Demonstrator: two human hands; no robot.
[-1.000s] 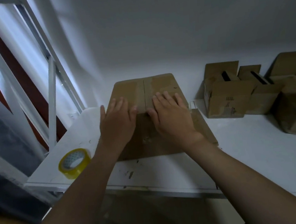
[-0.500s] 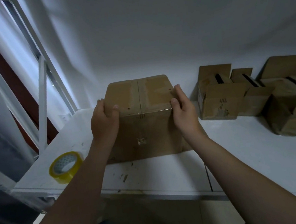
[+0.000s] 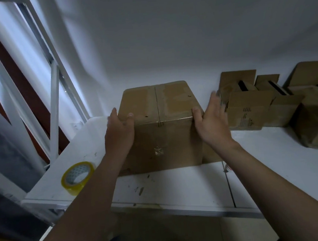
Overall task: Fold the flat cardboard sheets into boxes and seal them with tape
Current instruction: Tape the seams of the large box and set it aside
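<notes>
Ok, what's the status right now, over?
Copy: left hand grips the box at its top-left edge; right hand open, thumb on right corner. Box upright on table, seam taped. Tape roll off left, not in the way.

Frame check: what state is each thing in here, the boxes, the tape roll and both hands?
Brown cardboard box in front: upright on the white table, top flaps shut, tape over the seam.
Left hand: grips the box's upper left edge.
Right hand: open, thumb at the box's upper right corner.
Yellow tape roll: lying flat, untouched.
Cardboard boxes at right: tops open.
</notes>
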